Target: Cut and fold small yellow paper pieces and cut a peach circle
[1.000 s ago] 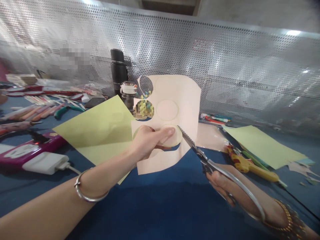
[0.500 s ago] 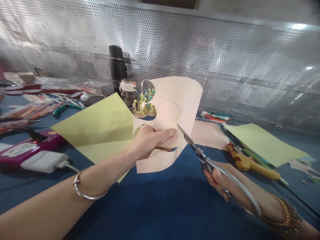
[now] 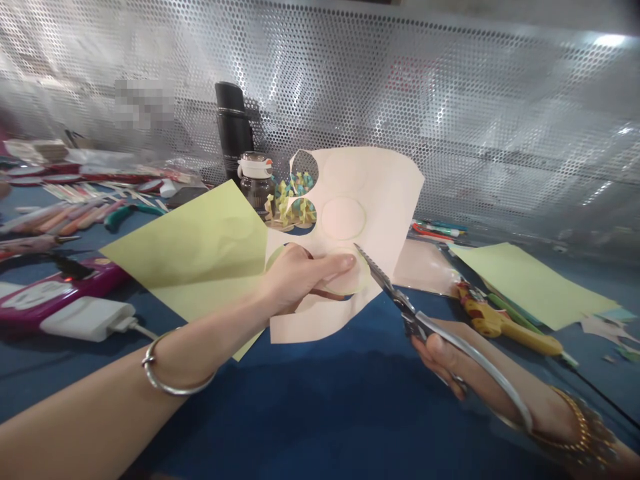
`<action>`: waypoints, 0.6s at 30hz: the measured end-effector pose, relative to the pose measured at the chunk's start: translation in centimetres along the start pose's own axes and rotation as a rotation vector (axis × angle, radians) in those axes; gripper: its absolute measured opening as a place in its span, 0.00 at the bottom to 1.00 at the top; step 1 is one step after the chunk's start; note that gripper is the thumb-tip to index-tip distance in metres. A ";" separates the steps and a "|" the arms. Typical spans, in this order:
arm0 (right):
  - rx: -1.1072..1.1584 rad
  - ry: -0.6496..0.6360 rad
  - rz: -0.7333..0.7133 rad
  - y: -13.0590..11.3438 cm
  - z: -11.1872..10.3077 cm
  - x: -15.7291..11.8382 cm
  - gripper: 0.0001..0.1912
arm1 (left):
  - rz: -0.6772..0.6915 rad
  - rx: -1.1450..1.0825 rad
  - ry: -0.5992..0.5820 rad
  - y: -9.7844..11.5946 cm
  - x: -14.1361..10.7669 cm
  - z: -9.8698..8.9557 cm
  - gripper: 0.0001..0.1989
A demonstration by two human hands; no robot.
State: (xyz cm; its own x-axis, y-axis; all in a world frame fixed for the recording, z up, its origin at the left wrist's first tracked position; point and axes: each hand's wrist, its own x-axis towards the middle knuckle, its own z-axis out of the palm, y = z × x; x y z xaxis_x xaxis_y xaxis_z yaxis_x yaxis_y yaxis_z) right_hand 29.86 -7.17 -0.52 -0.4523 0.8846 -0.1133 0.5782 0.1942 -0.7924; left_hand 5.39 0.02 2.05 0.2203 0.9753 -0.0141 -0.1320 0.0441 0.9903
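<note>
My left hand (image 3: 300,277) pinches a pale pink sheet of paper (image 3: 385,193) in front of me, thumb on top and fingers behind. Round holes are cut along the sheet's left side, and a circle outline (image 3: 343,219) is drawn near its middle. Under my left thumb, a partly cut round piece (image 3: 350,273) shows a curved edge. My right hand (image 3: 440,357) is closed around the handles of metal scissors (image 3: 400,300). Their blades lie against the sheet beside the round piece, tips just right of my left thumb; the handle loop reaches back over my wrist.
Yellow-green paper (image 3: 200,253) lies left, with more (image 3: 535,283) at right beside a yellow glue gun (image 3: 500,323). A purple power strip (image 3: 60,293) holds a white charger (image 3: 90,319). A black flask (image 3: 233,127) and small jar (image 3: 256,183) stand before the perforated metal screen (image 3: 350,80).
The sheet's upper right part has swung slightly to the right. Both hands keep their grips, and the scissors stay beside the left thumb, shifted only a little.
</note>
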 end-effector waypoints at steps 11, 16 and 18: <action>-0.036 0.003 0.012 -0.2 -0.3 -0.2 0.23 | -0.145 0.205 0.098 2.4 -0.9 0.7 0.20; -0.071 0.006 0.019 -0.7 -0.4 -0.3 0.23 | -0.040 0.260 0.049 1.7 -0.3 -0.2 0.14; -0.072 0.011 0.007 -0.7 -0.4 -0.4 0.23 | 0.002 0.273 0.028 1.3 0.0 -0.6 0.13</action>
State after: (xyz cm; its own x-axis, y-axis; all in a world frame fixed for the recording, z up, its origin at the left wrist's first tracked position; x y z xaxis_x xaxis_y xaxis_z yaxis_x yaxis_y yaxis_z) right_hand 29.91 -7.45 0.28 -0.4406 0.8907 -0.1115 0.6288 0.2176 -0.7465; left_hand 4.66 0.25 3.22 0.1930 0.9811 -0.0126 0.1336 -0.0136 0.9909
